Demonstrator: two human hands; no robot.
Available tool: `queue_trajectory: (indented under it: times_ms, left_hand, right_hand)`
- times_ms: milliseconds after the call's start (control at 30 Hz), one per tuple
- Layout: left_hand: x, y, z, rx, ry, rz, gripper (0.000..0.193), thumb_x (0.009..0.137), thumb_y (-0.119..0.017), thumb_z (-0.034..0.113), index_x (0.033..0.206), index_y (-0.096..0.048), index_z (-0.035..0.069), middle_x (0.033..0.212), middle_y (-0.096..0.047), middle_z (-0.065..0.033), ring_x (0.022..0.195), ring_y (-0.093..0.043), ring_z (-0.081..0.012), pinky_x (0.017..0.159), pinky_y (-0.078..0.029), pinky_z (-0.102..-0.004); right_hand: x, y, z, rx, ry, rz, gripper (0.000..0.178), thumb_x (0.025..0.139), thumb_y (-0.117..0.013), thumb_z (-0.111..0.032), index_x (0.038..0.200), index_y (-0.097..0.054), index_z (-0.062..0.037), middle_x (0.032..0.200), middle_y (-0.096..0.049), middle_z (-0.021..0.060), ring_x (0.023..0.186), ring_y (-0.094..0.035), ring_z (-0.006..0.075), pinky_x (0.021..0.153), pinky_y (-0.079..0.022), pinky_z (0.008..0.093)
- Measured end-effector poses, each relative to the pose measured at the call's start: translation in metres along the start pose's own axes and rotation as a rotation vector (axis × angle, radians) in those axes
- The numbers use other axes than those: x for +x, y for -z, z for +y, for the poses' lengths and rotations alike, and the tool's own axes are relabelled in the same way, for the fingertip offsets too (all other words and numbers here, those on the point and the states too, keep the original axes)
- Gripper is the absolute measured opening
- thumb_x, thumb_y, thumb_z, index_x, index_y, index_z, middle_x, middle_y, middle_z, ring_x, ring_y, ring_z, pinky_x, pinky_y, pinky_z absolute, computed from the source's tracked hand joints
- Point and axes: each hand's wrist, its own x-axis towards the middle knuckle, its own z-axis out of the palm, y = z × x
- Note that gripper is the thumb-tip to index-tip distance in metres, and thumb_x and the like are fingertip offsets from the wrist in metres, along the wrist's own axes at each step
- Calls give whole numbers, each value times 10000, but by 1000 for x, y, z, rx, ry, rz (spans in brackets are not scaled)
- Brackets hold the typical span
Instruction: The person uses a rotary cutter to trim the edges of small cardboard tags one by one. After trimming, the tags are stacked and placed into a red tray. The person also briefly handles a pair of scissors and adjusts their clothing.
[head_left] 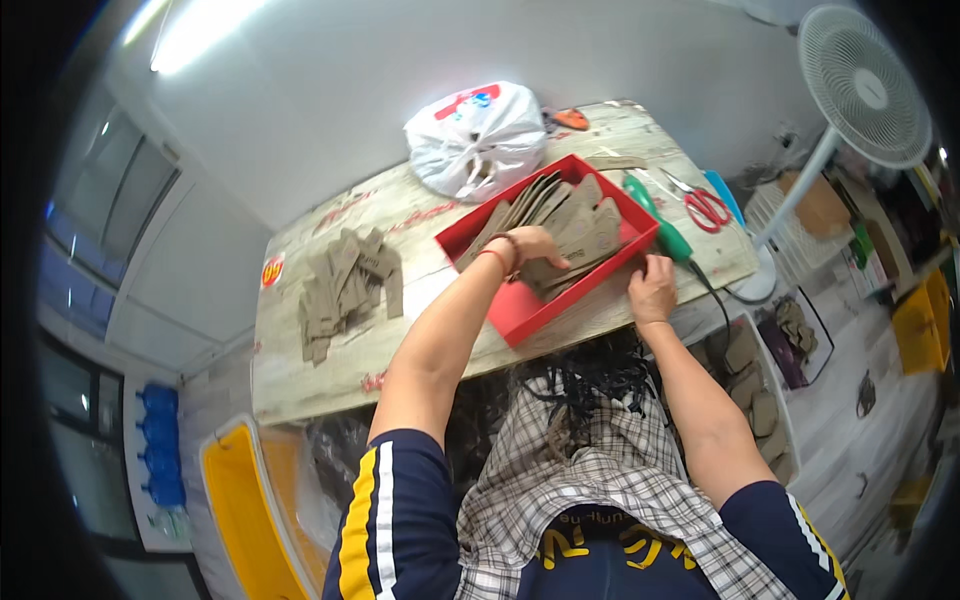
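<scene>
A red open box [516,322] sits on the worn wooden table, holding several flat taupe cut pieces [578,236], some fanned upright and others lying flat. My left hand [538,248], with a red band and a dark bracelet at the wrist, reaches over the box wall, its fingers closed on pieces in the stack. Just outside the box's right corner, my right hand [653,288] is by the table's near edge with curled fingers; whatever may be in them is hidden. Left of the box lies a loose pile of similar taupe pieces [345,285].
Behind the box stands a tied white plastic bag [478,140]. A green corded tool [660,222] and red-handled scissors [706,208] lie to its right. A white fan [865,90] stands beyond the table; a yellow bin [240,490] is at lower left.
</scene>
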Motion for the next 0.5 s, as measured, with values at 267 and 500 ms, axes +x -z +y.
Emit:
queue_trajectory:
  times_ms: [267,500]
  left_hand:
    - [-73,-7,9,-320,86,603,538,702,-766,412,1002,-620,-9,993,-639,-183,938,-618,-324,799,-485,-381]
    - [-204,-16,-165,-59,600,1528,621,701,-785,330,1127,-494,-16,1148,-494,-186,1103,-464,-316,908,-405,-422]
  right_hand:
    - [4,-1,14,-104,40,-38,300,787,-571,-108,1078,-569,-37,1075,-553,148,1023,-542,339,863,-452,425]
    - [1,0,6,-157,-7,-58,302,805,-571,-122,1092,-563,-30,1111,-550,124,1055,-535,325,876,-445,415]
